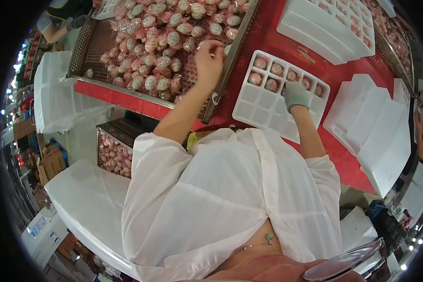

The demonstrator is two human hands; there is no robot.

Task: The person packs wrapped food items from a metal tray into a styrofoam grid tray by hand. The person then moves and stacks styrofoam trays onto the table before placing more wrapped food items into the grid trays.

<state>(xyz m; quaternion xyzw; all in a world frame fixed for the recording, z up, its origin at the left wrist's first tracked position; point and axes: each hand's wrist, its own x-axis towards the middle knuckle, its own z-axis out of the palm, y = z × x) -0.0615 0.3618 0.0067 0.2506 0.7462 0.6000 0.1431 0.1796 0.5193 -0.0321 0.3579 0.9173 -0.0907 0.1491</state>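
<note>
My bare left hand [210,60] is over the right side of a perforated metal tray [94,49], its fingers curled in. Whether anything is in them is hidden. Beside it lie many egg-shaped pieces [150,61], pinkish and pale, in clear plastic wrap. My right hand [296,96], in a grey-green glove, reaches into the second row of a white compartment tray [249,113]. Its fingertips are mostly hidden, with a dark edge of something round beside them. Wrapped eggs [277,70] fill the far row, and two more lie left of the glove.
Stacked white trays [369,122] stand at the right on the red tabletop [348,164]. Another filled white tray stack [319,33] is at the far side. A crate of wrapped eggs [113,155] sits below at left. Another person's arm [54,34] shows at upper left.
</note>
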